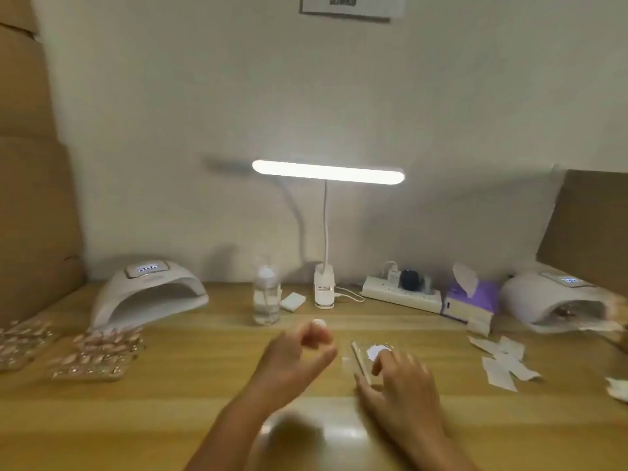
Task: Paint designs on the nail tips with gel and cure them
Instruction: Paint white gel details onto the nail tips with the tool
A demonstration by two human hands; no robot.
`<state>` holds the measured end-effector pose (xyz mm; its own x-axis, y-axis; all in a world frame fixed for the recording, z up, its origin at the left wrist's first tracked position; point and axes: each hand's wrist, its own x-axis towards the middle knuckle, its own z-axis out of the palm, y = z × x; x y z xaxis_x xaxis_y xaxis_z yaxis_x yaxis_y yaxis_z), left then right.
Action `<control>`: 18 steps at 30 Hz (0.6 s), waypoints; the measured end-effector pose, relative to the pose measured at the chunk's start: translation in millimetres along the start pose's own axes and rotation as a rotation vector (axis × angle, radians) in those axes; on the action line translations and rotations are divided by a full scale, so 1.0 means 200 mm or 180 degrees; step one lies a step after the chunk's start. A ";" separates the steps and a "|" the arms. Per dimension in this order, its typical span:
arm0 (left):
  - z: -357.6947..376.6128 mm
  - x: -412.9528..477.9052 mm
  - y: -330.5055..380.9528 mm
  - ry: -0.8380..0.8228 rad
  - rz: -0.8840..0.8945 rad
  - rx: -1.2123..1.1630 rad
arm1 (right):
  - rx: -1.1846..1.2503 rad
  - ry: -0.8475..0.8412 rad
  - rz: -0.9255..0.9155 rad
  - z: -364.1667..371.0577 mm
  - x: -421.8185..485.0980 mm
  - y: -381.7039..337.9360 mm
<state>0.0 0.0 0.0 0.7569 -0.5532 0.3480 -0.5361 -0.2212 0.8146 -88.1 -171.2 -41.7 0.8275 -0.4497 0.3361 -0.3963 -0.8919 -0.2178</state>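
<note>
Nail tips [98, 355] lie in rows on two cards at the left of the wooden desk [204, 385]; the second card [20, 345] is cut by the frame edge. Both sit just in front of one of two white curing lamps [149, 294] — the other lamp [557, 300] stands at the far right.

The left hand [299, 351] is raised over the middle of the desk, its fingers curled and pinching a small pale piece [318, 323] at the fingertips; blur hides what the piece is. The right hand [404, 372] is lower, fingers spread and fairly straight, with the fingertips at a white patch [375, 351] on the desk. One thin stick [360, 362] lies along its thumb side — whether the hand touches it cannot be told.

Along the wall stand one lit desk lamp [328, 171], one clear bottle [266, 297], one power strip [401, 294] and one purple tissue pack [470, 300]. Several paper scraps [503, 362] lie near the right lamp.
</note>
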 end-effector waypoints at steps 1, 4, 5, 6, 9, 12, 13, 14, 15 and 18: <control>0.07 0.03 -0.05 0.0048 -0.0295 0.0322 | 0.0022 0.0030 -0.0028 0.00 0.01 0.00; 0.18 0.08 -0.19 0.0375 -0.0507 0.1220 | 0.0163 0.0289 -0.0121 0.05 0.02 0.01; 0.21 0.10 -0.23 0.0363 -0.0210 0.1355 | 0.0198 0.0283 -0.0113 0.05 0.02 0.01; 0.23 0.10 -0.25 0.0204 -0.0007 0.1506 | 0.0220 0.0261 -0.0088 0.07 0.03 0.02; 0.27 0.12 -0.29 -0.0066 0.0378 0.1940 | 0.0679 0.0408 0.0107 0.06 0.06 0.06; 0.27 0.11 -0.29 0.0015 0.0429 0.2040 | 0.1701 0.0627 0.0416 0.03 0.09 0.13; 0.27 0.11 -0.29 0.0113 0.0481 0.2021 | 0.1973 0.0701 0.0510 0.02 0.10 0.14; 0.28 0.11 -0.29 0.0148 0.0511 0.2016 | 0.2159 0.0757 0.0575 0.01 0.11 0.16; 0.28 0.12 -0.30 0.0190 0.0569 0.2022 | 0.2243 0.0823 0.0577 0.01 0.11 0.16; 0.29 0.11 -0.29 0.0331 0.0669 0.1976 | 0.2126 0.1076 0.0379 0.00 0.12 0.16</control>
<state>27.2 -45.4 -66.4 0.6283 -0.5614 0.5386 -0.7685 -0.5560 0.3168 -81.1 -210.1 -40.0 0.5846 -0.6271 0.5147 -0.0612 -0.6667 -0.7428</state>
